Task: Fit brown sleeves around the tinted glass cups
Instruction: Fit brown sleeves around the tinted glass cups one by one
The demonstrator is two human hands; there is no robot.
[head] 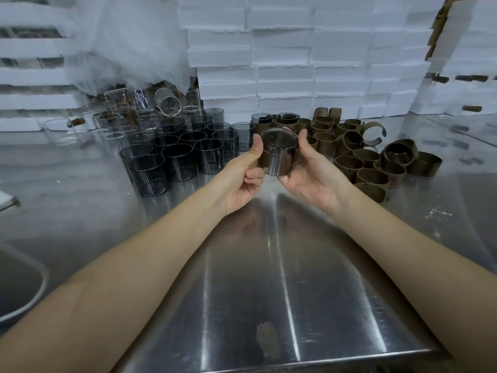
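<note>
A tinted glass cup (279, 152) is held above the steel table between both my hands, tilted toward me. A brown sleeve (265, 160) shows around its far and left side. My left hand (243, 179) grips the cup's left side, thumb up along the rim. My right hand (309, 170) cradles its right side, thumb at the rim. Several bare tinted cups (177, 161) stand in rows to the left. A heap of loose brown sleeves (368, 160) lies to the right.
Clear glass cups (115, 125) crowd the back left under plastic wrap (129, 44). White foam boxes (309, 63) are stacked along the back. Two sleeved cups (287, 119) stand behind my hands. A sink basin (18, 286) sits at lower left of the steel table (269, 278).
</note>
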